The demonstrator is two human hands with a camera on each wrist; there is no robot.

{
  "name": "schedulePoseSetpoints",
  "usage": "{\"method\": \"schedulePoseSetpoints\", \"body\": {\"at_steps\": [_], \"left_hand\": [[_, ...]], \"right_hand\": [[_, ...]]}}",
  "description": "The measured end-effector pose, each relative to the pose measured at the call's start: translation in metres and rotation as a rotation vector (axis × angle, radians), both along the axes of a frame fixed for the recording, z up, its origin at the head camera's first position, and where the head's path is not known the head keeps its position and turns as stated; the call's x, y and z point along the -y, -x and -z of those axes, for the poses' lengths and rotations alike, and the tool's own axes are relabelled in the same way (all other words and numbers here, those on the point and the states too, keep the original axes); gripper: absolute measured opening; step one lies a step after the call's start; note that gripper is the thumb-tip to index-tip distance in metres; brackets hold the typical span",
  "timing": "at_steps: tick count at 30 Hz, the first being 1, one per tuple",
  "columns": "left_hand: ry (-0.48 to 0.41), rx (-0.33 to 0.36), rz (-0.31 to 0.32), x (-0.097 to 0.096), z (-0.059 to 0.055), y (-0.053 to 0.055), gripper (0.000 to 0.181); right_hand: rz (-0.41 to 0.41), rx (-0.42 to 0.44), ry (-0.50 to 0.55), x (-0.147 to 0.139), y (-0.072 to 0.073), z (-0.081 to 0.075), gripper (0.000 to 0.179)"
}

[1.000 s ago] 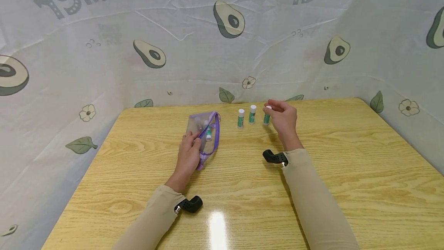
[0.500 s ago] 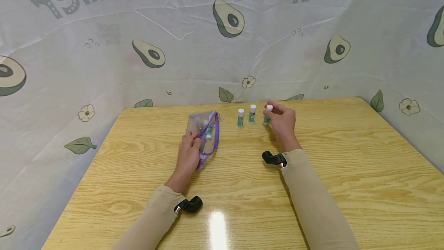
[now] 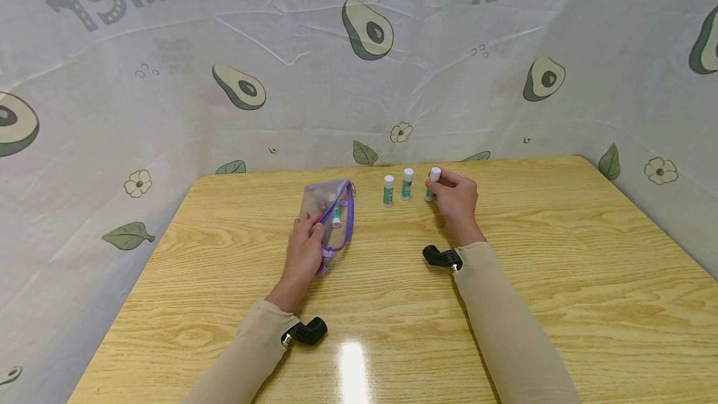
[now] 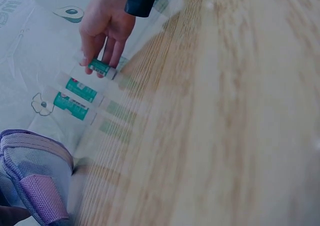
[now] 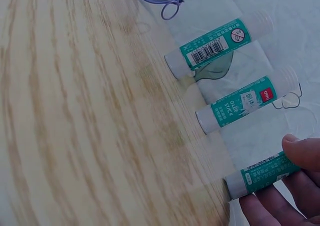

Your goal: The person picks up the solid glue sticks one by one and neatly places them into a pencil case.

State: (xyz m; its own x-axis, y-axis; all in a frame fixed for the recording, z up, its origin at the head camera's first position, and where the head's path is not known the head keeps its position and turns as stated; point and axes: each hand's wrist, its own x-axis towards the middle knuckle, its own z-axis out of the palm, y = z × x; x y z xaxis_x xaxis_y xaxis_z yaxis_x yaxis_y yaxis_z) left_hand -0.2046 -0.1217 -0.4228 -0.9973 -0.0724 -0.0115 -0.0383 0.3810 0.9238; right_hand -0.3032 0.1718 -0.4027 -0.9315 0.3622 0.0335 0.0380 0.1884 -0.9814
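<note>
My right hand (image 3: 459,197) grips a glue stick (image 3: 433,184) with a white cap and green label, thumb on one side and fingers on the other. The stick stands nearly upright, leaning slightly, its base close to the tabletop in the right wrist view. To its left, two more glue sticks, a nearer one (image 5: 242,102) and a farther one (image 5: 215,45), stand upright in a row. A purple-edged mesh zip pouch (image 3: 350,217) lies open on the table; my left hand (image 3: 305,248) holds its near left edge. Another glue stick (image 3: 336,212) shows inside the pouch.
The wooden table (image 3: 381,304) reaches back to a pale curtain (image 3: 314,111) printed with avocados and leaves. A black camera mount sits on each wrist, the left mount (image 3: 308,330) and the right mount (image 3: 442,257).
My right fingers have closed around the rightmost glue stick, which now leans slightly. The left hand and the pouch have stayed in place.
</note>
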Motion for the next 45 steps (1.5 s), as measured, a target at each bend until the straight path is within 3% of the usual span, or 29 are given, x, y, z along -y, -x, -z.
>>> {"method": "schedulePoseSetpoints", "body": {"at_steps": [25, 45], "left_hand": [[0.004, 0.0, -0.004, 0.0, 0.0, 0.001, 0.049], [0.0, 0.013, -0.003, -0.001, -0.001, 0.001, 0.049]], "right_hand": [[0.024, -0.006, 0.001, 0.001, -0.001, -0.008, 0.04], [-0.014, -0.133, -0.004, 0.005, -0.003, -0.03, 0.042]]}}
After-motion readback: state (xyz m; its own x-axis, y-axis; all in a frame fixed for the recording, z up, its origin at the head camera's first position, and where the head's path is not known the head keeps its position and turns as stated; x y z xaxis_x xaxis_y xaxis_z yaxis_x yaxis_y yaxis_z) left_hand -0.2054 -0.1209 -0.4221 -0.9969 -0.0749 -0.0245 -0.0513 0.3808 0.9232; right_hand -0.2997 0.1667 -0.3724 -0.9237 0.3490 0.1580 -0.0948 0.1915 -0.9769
